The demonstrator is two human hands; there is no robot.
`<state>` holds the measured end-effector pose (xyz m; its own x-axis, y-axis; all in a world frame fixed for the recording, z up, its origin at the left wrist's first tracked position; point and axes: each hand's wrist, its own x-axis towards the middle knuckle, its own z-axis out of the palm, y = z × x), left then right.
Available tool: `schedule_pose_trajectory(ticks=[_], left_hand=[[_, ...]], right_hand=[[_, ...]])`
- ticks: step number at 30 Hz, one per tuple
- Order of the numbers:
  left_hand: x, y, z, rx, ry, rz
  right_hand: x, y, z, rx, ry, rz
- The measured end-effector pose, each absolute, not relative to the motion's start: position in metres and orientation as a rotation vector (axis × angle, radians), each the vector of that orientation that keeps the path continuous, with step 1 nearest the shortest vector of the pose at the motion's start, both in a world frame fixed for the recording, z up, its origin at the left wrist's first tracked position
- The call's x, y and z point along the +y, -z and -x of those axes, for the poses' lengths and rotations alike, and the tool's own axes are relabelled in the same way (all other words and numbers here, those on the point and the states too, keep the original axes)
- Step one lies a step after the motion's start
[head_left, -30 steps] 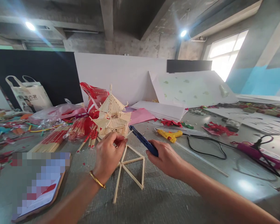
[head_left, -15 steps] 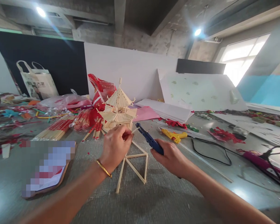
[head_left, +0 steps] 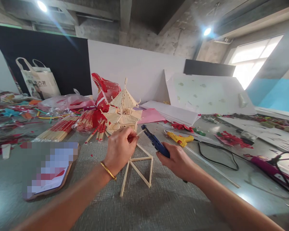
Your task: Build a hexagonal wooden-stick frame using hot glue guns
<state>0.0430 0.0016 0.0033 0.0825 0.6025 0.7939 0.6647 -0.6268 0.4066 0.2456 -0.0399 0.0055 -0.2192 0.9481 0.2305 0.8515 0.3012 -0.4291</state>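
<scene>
At the far left, a cream tote bag (head_left: 42, 83) stands upright before a black panel (head_left: 69, 61); I can't see what is inside it. A red plastic bag (head_left: 104, 89) rises behind the stick pagoda (head_left: 124, 112), its contents hidden too. Clear packets hold the bundled sticks — one flat, wide bundle (head_left: 56, 128) with red bands, and a second bundle (head_left: 84, 121) just to its right.

My left hand (head_left: 120, 147) is narrow, thumb and fingers pinching a short stick (head_left: 141, 132). My right hand (head_left: 177, 160) is wrapped around the handles of a blue hand tool (head_left: 155, 140). The stick lies in the space between my hands, its free end at the tool's head; whether the jaws touch it, I can't tell. On the surface (head_left: 168, 205) below sits the stick frame (head_left: 141, 159), partly hidden by my left hand.

The short stick slants from my left fingertips up to the right. The tool's long axis runs the other way — head pointing forward and left, handles back toward my right palm. In the frame, sticks fan out from a shared joint, one of them pointing back toward me.
</scene>
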Motion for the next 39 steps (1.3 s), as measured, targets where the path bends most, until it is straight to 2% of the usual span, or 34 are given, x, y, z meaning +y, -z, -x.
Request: schedule_pose_trajectory(ticks=[15, 29, 39], left_hand=[[0.000, -0.015, -0.054, -1.424, 1.563, 2.295], [0.044, -0.063, -0.105, -1.332, 1.022, 2.466], [0.054, -0.077, -0.116, -1.423, 0.938, 2.432]], right_hand=[[-0.029, 0.000, -0.247, -1.948, -0.236, 1.679], [-0.002, -0.012, -0.274, -1.725, -0.405, 1.747], [0.014, -0.009, -0.282, -1.678, -0.466, 1.770]])
